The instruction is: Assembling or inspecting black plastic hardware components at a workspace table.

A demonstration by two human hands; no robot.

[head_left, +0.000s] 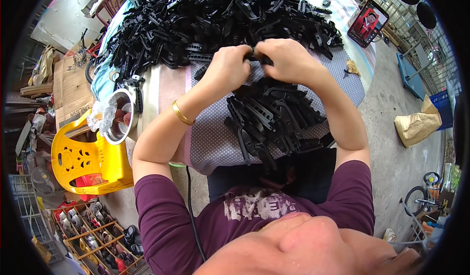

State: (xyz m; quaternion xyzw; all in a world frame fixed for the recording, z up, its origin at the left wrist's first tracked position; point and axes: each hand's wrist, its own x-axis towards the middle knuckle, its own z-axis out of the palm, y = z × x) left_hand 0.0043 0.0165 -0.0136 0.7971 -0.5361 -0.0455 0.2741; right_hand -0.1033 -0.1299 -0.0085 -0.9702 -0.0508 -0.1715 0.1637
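Observation:
Over the table's near half, my left hand [230, 68] and my right hand [286, 62] meet with curled fingers, gripping a small black plastic piece [252, 55] between them. Most of that piece is hidden by the fingers. Just beyond lies a large heap of long black plastic pieces [196, 18], some with slotted, comb-like edges. A smaller pile of similar pieces [274, 116] sits below my hands, close to my body at the table's front edge. A gold bangle [181, 113] circles my left wrist.
A patterned cloth [208, 143] covers the table. At its left edge stands a metal bowl [128, 133] with reddish round things and a clear plastic bag, by a yellow plastic chair [78, 152]. A phone [368, 24] stands at the far right. A paper sack [417, 123] rests on the floor.

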